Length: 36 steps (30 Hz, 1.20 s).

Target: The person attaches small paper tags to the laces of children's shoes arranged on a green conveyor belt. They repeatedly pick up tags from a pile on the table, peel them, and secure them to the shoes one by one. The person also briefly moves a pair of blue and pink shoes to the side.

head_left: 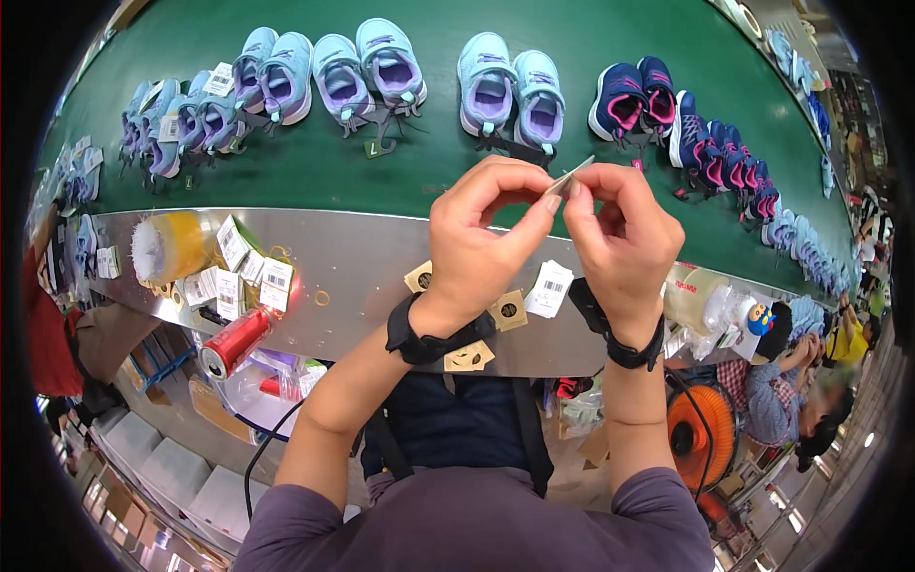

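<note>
My left hand (484, 250) and my right hand (626, 240) meet over the metal edge, thumbs and forefingers pinched on a small thin tag (575, 173). The tag is seen nearly edge-on, so its face is hidden. Just beyond my hands stands a pair of light blue shoes with lilac linings, the left shoe (487, 78) and the right shoe (540, 95). Navy shoes with pink linings (621, 103) stand to their right. Below my hands lie a white barcode tag (550, 289) and small tan cards (509, 311).
The green belt (286, 176) carries several more shoe pairs. On the metal ledge (372, 253) are a pile of tags (229, 294), a yellowish jar (176, 246), a red can (236, 341) and a clear plastic container (694, 298). An orange fan (701, 434) stands below right; other people work at both sides.
</note>
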Motion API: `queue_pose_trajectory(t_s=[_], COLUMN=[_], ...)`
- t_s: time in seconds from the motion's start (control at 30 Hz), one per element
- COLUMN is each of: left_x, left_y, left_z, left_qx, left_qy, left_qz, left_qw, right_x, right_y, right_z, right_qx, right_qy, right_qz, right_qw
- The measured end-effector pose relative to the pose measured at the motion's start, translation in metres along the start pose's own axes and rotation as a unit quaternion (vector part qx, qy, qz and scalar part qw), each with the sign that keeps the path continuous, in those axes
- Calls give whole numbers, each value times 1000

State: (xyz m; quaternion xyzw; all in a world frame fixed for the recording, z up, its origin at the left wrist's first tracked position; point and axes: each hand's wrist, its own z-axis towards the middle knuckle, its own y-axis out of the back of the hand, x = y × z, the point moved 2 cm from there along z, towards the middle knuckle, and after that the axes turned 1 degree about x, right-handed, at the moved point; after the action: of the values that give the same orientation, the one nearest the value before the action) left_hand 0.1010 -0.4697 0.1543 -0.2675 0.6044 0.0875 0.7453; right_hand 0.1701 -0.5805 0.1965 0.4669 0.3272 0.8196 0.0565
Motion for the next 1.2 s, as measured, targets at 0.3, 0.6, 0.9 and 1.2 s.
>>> queue_pose_trajectory(t_s=[0.3, 0.6, 0.9, 1.2], left_x=[-58, -59, -1, 24], left_y=[62, 226, 372, 360], left_z=[86, 157, 255, 271], left_qx=[190, 187, 189, 370], left_qy=[-526, -186, -38, 181], left_qz=[441, 487, 504, 554], left_qw=[702, 833, 842, 723], right_x=[11, 36, 29, 20], right_y=[-38, -215, -315, -372], right_z=[58, 154, 240, 206], right_qx=[161, 176, 203, 315], right_qy=[-233, 28, 355, 345], right_qz=[290, 137, -302, -287], right_qw=[914, 974, 861, 836])
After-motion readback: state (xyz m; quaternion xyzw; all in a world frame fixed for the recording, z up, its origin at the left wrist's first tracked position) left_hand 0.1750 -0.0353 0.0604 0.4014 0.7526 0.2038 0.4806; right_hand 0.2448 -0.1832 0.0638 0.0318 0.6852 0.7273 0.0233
